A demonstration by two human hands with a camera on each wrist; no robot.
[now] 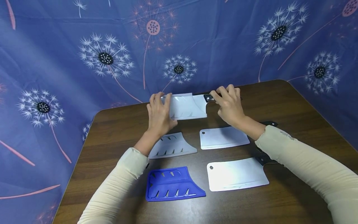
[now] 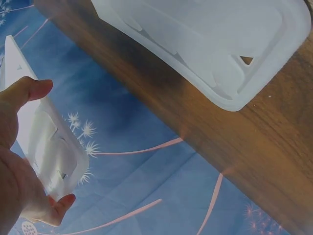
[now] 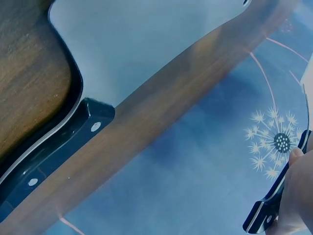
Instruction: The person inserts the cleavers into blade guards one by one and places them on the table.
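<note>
At the table's far side, my left hand [image 1: 159, 113] grips a white blade cover [image 1: 181, 107] by its closed end, thumb and fingers on opposite edges. A cleaver [image 1: 199, 102] is partly inside this cover, its bare heel showing at the right. My right hand [image 1: 230, 104] holds the cleaver's black handle [image 1: 208, 98]. In the left wrist view the thumb and a fingertip pinch the cover [image 2: 54, 147]. The right wrist view has fingers wrapped round the dark riveted handle [image 3: 266, 210].
Nearer lie a second white blade cover [image 1: 173, 146] and a blue one [image 1: 173, 185] on the brown wooden table [image 1: 112, 149]. Two more cleavers [image 1: 223, 137] rest at the right, the nearer cleaver [image 1: 237, 174] fully bare. Behind hangs a blue dandelion-print cloth [image 1: 218, 40].
</note>
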